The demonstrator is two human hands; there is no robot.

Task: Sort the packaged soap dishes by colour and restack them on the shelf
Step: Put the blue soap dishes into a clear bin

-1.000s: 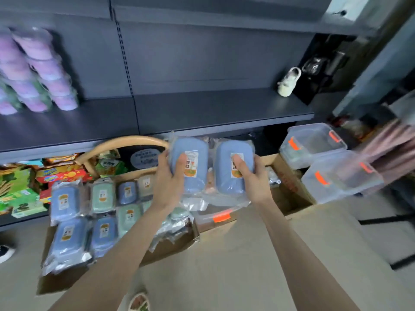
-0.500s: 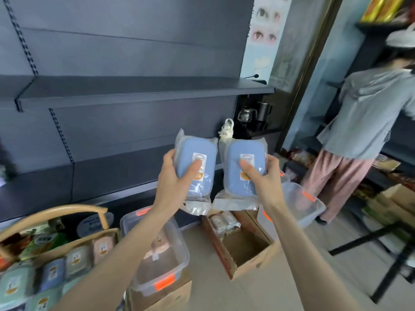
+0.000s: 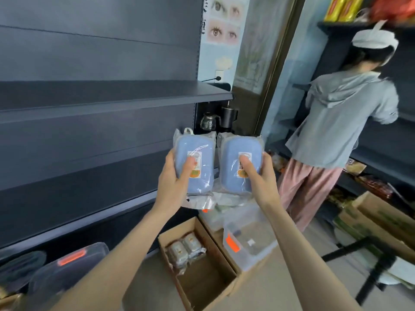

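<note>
My left hand (image 3: 174,180) grips a blue soap dish (image 3: 201,160) in clear wrap, thumb across its label. Beside it, my right hand (image 3: 261,178) grips a second blue soap dish (image 3: 233,162) the same way. Both packs are held upright at chest height, side by side, in front of the right end of the dark grey shelf unit (image 3: 101,95). The shelf boards in view carry nothing. Two more wrapped dishes (image 3: 186,250) lie in a cardboard box (image 3: 202,281) on the floor below.
Clear plastic bins with orange clips (image 3: 247,241) sit on the floor by the box, another bin (image 3: 67,265) at lower left. A person in a grey hoodie (image 3: 341,122) stands at the shelves to the right. Kettles (image 3: 220,118) stand at the shelf end. Cardboard boxes (image 3: 381,221) line the right.
My view has swung up and right, away from the basket of dishes. Both hands have carried the two blue dishes up along with it, toward the shelf's right end.
</note>
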